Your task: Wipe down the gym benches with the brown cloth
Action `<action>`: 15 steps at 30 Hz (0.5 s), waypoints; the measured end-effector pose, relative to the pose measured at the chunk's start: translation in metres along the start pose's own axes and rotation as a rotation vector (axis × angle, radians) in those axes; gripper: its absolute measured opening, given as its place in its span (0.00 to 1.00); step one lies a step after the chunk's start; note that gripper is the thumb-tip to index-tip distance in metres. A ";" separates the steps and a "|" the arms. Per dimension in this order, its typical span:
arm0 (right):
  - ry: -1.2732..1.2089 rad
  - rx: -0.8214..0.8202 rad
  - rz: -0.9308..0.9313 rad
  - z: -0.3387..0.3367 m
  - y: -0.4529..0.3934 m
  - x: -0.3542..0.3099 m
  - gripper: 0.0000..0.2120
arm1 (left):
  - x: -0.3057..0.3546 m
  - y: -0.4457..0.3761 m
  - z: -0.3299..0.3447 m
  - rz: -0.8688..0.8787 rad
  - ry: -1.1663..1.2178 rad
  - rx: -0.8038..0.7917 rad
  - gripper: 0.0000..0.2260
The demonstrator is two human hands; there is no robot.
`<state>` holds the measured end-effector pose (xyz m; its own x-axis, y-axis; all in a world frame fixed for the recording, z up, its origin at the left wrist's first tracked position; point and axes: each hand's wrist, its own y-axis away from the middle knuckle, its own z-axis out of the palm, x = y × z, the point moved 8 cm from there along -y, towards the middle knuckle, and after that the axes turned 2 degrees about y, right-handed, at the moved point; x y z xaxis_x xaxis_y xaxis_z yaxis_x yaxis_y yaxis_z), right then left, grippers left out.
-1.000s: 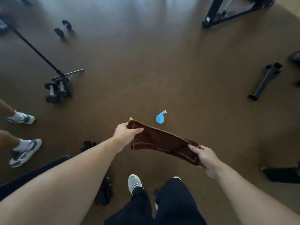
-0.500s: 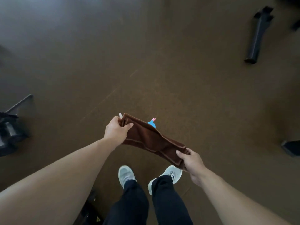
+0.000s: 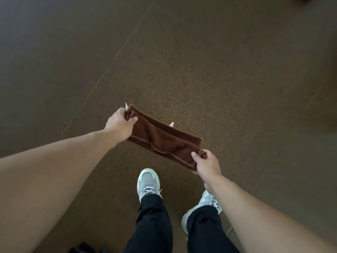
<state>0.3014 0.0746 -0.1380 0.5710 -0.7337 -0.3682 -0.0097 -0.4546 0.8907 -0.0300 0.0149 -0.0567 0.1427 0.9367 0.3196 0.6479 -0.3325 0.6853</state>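
Observation:
The brown cloth (image 3: 164, 138) is folded into a long strip and held stretched in the air above the floor, in front of my legs. My left hand (image 3: 121, 123) grips its upper left end, where a small white tag sticks out. My right hand (image 3: 205, 164) pinches its lower right end between thumb and fingers. No gym bench is in view.
Speckled brown rubber floor (image 3: 209, 70) fills the view, with tile seams running diagonally. A small pink tip (image 3: 171, 124) of an object on the floor peeks out behind the cloth. My two grey sneakers (image 3: 148, 183) stand below. A dark object (image 3: 82, 249) lies at the bottom edge.
The view has swung down and to the right: the dumbbells, the other person's feet and the bench legs have left the frame. The blue and pink object is now almost hidden behind the cloth.

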 end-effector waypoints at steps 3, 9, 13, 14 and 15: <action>0.010 0.048 -0.010 0.012 -0.019 0.008 0.13 | -0.007 -0.024 0.012 0.012 -0.024 -0.017 0.10; 0.003 0.183 0.000 0.013 -0.029 0.017 0.16 | -0.014 -0.043 0.036 0.005 0.003 -0.059 0.17; -0.056 0.198 0.046 0.011 -0.030 0.026 0.22 | -0.017 -0.041 0.054 -0.017 0.090 -0.205 0.29; -0.064 0.186 0.070 0.012 -0.026 0.027 0.24 | -0.017 -0.038 0.057 -0.021 0.082 -0.240 0.30; -0.075 0.173 0.085 0.013 -0.025 0.029 0.26 | -0.017 -0.035 0.061 -0.021 0.075 -0.275 0.30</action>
<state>0.3080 0.0578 -0.1743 0.4996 -0.8056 -0.3184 -0.1993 -0.4647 0.8628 -0.0096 0.0177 -0.1259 0.0694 0.9363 0.3442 0.4214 -0.3402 0.8406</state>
